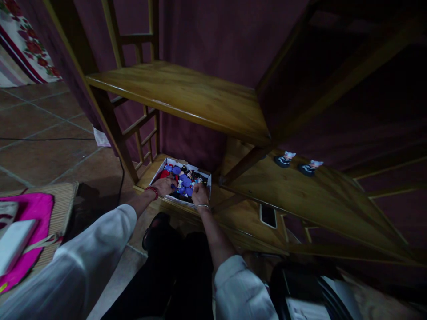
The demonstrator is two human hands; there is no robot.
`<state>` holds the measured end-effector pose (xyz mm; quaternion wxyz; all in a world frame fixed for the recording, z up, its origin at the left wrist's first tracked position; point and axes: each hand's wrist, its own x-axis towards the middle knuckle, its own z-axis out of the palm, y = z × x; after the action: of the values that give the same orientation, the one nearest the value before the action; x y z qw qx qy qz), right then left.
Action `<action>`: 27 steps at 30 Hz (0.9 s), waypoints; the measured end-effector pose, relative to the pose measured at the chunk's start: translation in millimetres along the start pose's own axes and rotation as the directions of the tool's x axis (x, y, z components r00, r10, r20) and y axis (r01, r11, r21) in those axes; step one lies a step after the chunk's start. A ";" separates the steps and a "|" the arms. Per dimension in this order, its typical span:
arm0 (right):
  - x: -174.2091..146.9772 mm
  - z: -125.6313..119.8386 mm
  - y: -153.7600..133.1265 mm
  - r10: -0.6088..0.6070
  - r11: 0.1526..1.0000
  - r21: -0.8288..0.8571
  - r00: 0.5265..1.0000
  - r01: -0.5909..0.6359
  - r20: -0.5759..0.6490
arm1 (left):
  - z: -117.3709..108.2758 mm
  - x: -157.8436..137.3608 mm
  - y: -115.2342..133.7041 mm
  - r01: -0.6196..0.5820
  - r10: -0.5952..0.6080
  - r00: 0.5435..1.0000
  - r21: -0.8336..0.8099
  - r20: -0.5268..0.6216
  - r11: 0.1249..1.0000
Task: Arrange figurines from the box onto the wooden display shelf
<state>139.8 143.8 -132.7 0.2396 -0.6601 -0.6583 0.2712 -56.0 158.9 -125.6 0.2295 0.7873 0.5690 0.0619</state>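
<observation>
A shallow white cardboard box (209, 180) sits on the lowest wooden shelf. Small figurines (185, 180) in blue-purple, red, black and white fill it; single pieces are hard to tell apart. Over the box's left side reaches my left hand (166, 185), a red bead bracelet at its wrist, its fingers bent together among the pieces. My right hand (200, 195), wearing a thin bracelet, is curled closed at the box's right side, fingertips pointing inward. What either hand pinches is too small and dark to make out.
Above the box runs a wooden shelf board (180, 95). Two small figurines, one (285, 158) beside another (311, 167), stand on a board to the right. A phone (268, 215) lies lower down. At left, a pink cloth (36, 213) lies on a woven surface.
</observation>
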 end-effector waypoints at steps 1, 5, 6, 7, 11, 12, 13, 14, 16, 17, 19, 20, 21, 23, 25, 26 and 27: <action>-1.2 -1.7 -2.9 0.023 0.998 -0.063 1.000 -0.024 -0.019 | -0.7 -0.5 0.9 0.010 -0.010 1.000 0.008 0.006 1.000; -6.0 -3.7 -11.1 0.067 0.978 -0.202 0.996 -0.053 0.063 | -2.2 -1.2 2.7 0.032 -0.033 0.999 0.041 0.021 0.999; -6.7 -3.3 -12.0 0.059 0.976 -0.213 0.993 -0.036 0.105 | -2.0 -1.1 2.5 0.033 -0.034 0.999 0.043 0.021 0.999; -7.0 -2.7 -12.7 0.052 0.974 -0.227 0.989 -0.019 0.137 | -1.6 -1.0 2.2 0.033 -0.034 0.999 0.043 0.019 0.999; -5.5 -0.9 -15.2 0.016 0.937 -0.343 0.971 0.069 0.239 | 0.3 -0.4 1.2 0.029 -0.030 0.999 0.043 0.028 0.999; -5.1 -0.8 -16.0 0.013 0.922 -0.375 0.964 0.092 0.267 | 0.0 -0.5 1.5 0.031 -0.033 0.999 0.043 0.035 0.999; -4.8 -0.8 -16.9 0.015 0.909 -0.402 0.954 0.111 0.298 | -0.6 -0.8 2.1 0.033 -0.035 0.998 0.041 0.042 0.999; -4.7 -0.9 -17.8 0.023 0.898 -0.423 0.945 0.124 0.326 | -1.7 -1.3 3.1 0.033 -0.035 0.998 0.039 0.050 0.999; -5.0 -1.2 -19.3 0.044 0.883 -0.449 0.929 0.136 0.369 | -5.0 -2.9 5.8 0.038 -0.040 0.997 0.041 0.061 0.998; -5.1 -1.3 -19.9 0.055 0.879 -0.457 0.920 0.139 0.387 | -6.8 -4.0 7.4 0.041 -0.044 0.997 0.044 0.065 0.998; -4.7 -1.4 -20.7 0.076 0.872 -0.469 0.909 0.139 0.410 | -10.2 -6.0 10.6 0.049 -0.053 0.996 0.052 0.074 0.997; -4.1 -1.4 -21.0 0.088 0.867 -0.479 0.905 0.136 0.416 | -11.5 -6.7 12.2 0.051 -0.055 0.996 0.057 0.076 0.997; -3.2 -1.3 -21.1 0.102 0.862 -0.489 0.902 0.131 0.420 | -12.3 -7.2 13.5 0.052 -0.057 0.996 0.061 0.075 0.997; -1.7 -1.5 -21.0 0.114 0.859 -0.497 0.898 0.126 0.425 | -12.8 -7.4 15.6 0.059 -0.063 0.996 0.066 0.059 0.996; -1.5 -2.0 -20.2 0.103 0.875 -0.469 0.901 0.119 0.421 | -12.0 -6.4 16.6 0.077 -0.080 0.996 0.065 0.040 0.995; -2.2 -2.3 -19.7 0.086 0.892 -0.437 0.909 0.112 0.408 | -11.5 -5.7 16.8 0.087 -0.089 0.996 0.064 0.033 0.994; -3.3 -2.6 -19.0 0.062 0.912 -0.397 0.920 0.105 0.386 | -10.9 -5.0 16.7 0.094 -0.095 0.995 0.063 0.028 0.994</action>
<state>127.5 141.0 -117.8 -0.0372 -0.6204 -0.7423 0.2505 -47.2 153.3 -107.9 0.2164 0.7670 0.6036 0.0213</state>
